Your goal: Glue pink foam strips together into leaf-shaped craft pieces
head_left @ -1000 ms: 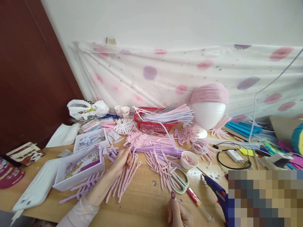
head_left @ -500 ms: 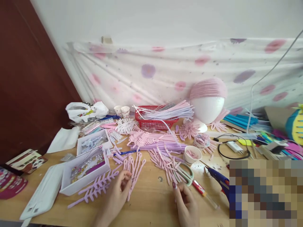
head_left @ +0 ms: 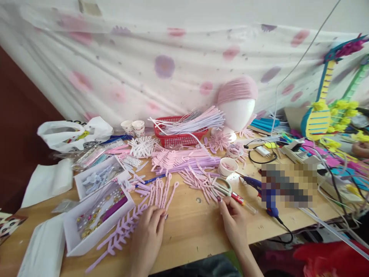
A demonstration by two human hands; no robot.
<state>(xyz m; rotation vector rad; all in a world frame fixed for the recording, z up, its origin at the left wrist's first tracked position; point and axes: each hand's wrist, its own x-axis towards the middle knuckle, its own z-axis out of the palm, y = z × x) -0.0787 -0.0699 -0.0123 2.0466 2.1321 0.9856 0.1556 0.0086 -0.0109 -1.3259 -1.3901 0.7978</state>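
Observation:
My left hand rests low over a row of looped, twisted pink pipe-cleaner stems. Its fingers are closed around the lower end of the rightmost stem, which runs up from between thumb and fingers. Purple leafy pipe-cleaner sprigs lie left of this hand. My right hand has thumb and fingers pinched together at the near tip of a pile of short pink pipe-cleaner pieces; whatever the pinch holds is hidden. Green-handled scissors and a red-and-clear tool lie just beyond it.
White boxes of beads stand left. Behind are a red basket of pipe cleaners, paper cups and a white head form. A blue glue gun lies right, its cord over the table edge. A co-worker's hand shows far right.
The view has swung right and down. My left hand has moved onto the pink stems and now covers their lower ends. My right hand remains near the short pieces, fingers still pinched.

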